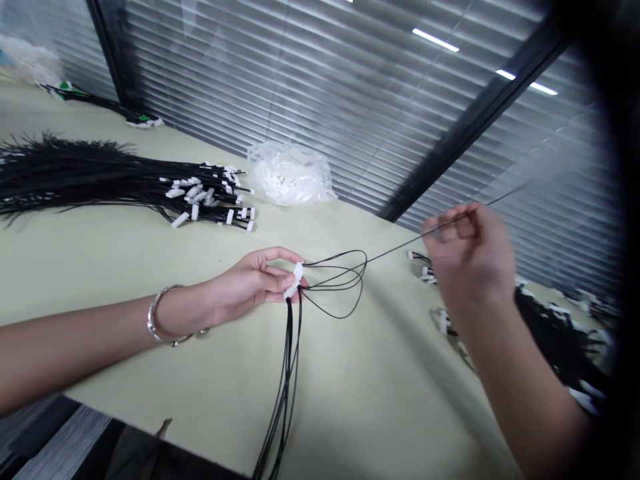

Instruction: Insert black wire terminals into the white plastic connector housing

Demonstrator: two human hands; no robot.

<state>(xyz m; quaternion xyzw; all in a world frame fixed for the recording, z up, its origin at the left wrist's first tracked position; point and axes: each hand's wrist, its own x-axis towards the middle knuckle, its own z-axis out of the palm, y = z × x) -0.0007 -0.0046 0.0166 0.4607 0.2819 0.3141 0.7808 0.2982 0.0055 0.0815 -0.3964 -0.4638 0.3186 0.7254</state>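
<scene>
Over the middle of the table, my left hand (267, 275) pinches a white plastic connector (295, 280) between thumb and fingers. Several thin black wires (287, 373) hang from the connector toward the table's front edge. Others make loose loops on its right side. One black wire (393, 250) runs taut from those loops up to my right hand (473, 250), which is raised at the right with its fingers curled around it. Past the hand, the wire's far end is blurred. A silver bracelet (153, 317) circles my left wrist.
A large bundle of black wires (100, 173) with white connectors lies at the left. Behind stands a clear plastic bag (293, 175) of small white parts, near a glass wall with blinds (300, 80). More wire bundles (555, 333) lie at the right, beyond my forearm.
</scene>
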